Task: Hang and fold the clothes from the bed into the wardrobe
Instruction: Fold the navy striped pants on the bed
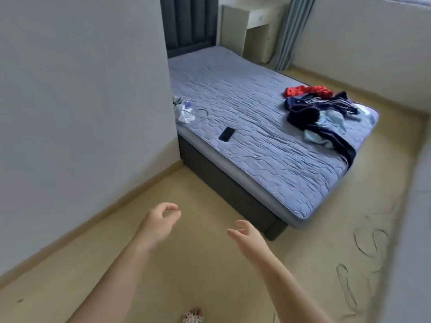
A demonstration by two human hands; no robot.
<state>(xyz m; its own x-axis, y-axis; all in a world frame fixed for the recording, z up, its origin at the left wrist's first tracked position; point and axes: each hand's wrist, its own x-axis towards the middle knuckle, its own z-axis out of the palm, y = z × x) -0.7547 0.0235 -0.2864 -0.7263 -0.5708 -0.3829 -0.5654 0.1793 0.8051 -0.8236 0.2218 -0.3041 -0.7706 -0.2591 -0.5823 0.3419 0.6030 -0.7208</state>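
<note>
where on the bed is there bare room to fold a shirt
The widest bare stretch is the upper half of the bed, between the headboard and the clothes. Another lies at the foot, nearer than the phone. The right corner is crowded with clothes; a small bundle sits at the left edge.

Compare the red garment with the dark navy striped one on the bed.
Colour: the red garment is plain bright red; the navy garment is dark with pale stripes. Spread: the red garment is a small bunch, the navy garment sprawls wider. Place: the red garment lies at the pile's far end, the navy garment nearer, against light blue cloth. Both lie crumpled and unfolded on the bed, untouched.
</note>
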